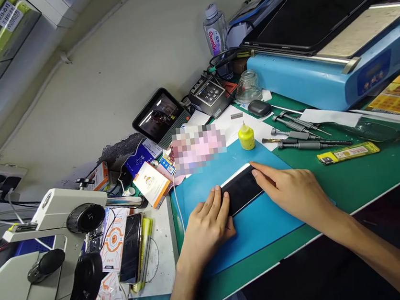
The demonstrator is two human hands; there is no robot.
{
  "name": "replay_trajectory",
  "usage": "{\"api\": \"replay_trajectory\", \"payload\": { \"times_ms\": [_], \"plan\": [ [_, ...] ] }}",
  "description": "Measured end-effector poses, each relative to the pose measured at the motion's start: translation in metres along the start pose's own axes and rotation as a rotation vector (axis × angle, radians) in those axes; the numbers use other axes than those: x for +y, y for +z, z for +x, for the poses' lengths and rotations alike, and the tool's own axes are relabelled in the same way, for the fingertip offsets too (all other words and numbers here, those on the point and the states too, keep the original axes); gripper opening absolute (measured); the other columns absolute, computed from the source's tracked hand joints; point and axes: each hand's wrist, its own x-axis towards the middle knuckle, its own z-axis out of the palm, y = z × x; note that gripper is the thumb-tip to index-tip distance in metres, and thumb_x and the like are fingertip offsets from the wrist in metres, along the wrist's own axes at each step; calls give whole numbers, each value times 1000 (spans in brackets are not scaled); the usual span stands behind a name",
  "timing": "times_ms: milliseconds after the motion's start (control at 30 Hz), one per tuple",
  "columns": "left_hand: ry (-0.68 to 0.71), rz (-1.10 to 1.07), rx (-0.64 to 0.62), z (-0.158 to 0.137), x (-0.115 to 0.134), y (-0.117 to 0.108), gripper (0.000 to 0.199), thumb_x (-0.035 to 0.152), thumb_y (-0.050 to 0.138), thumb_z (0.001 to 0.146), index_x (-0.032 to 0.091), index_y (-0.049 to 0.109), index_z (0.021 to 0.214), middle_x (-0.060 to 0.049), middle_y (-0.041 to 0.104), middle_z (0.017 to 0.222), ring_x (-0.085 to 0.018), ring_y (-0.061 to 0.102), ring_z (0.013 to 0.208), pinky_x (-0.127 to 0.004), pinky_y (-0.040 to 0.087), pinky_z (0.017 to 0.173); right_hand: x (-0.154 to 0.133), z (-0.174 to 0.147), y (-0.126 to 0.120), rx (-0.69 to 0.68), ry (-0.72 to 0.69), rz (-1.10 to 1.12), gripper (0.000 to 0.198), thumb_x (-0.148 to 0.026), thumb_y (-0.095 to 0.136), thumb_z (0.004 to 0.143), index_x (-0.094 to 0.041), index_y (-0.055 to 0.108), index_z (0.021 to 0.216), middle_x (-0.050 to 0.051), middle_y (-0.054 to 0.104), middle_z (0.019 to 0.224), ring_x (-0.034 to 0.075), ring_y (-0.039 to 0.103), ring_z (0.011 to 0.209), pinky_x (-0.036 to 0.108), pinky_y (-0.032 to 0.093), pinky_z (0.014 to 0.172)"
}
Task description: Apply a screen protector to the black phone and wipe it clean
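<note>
A black smartphone (244, 192) lies on the blue mat (211, 252), its dark glass face up and a bright strip along its far long edge. My left hand (208, 221) grips its left end, fingers bent over the glass and thumb low at the near side. At the other end, my right hand (293, 188) has its thumb and fingers closed on the far right corner. Part of each phone end is hidden under the fingers. Just beyond the phone stands a small yellow bottle (246, 137) with a pointed tip.
Several screwdrivers (300, 124) and a yellow lighter (348, 153) lie on the right. Behind them is a blue machine (339, 74). A microscope (53, 253) occupies the left, beside another phone (131, 248). A smart display (160, 116) and small boxes (152, 184) line the wall.
</note>
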Motion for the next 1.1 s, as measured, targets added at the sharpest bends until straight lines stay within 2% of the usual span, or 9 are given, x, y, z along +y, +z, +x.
{"api": "replay_trajectory", "payload": {
  "times_ms": [467, 767, 1100],
  "plan": [
    [-27, -36, 3, 1, -2, -2, 48, 18, 53, 99, 4, 62, 143, -24, 65, 149, -32, 70, 133, -40, 66, 87, 1, 3, -1, -56, 31, -38, 48, -39, 41, 110, -20, 80, 130, 6, 78, 73, 25, 73, 60, 34, 44, 56],
    [-57, 8, 27, 2, 1, 9, 48, 19, 54, 97, -1, 63, 140, -26, 67, 145, -35, 71, 130, -40, 64, 86, 2, 10, -8, -76, -14, -76, 54, -44, 37, 108, -20, 82, 126, 5, 69, 56, 30, 68, 50, 36, 43, 48],
    [-105, -52, 6, 0, -4, 5, 45, 30, 59, 101, 8, 63, 140, -22, 66, 149, -30, 71, 130, -39, 63, 89, 0, 15, -15, -107, -34, -91, 52, -42, 39, 107, -20, 81, 128, 5, 68, 55, 32, 68, 49, 37, 48, 46]
  ]
}}
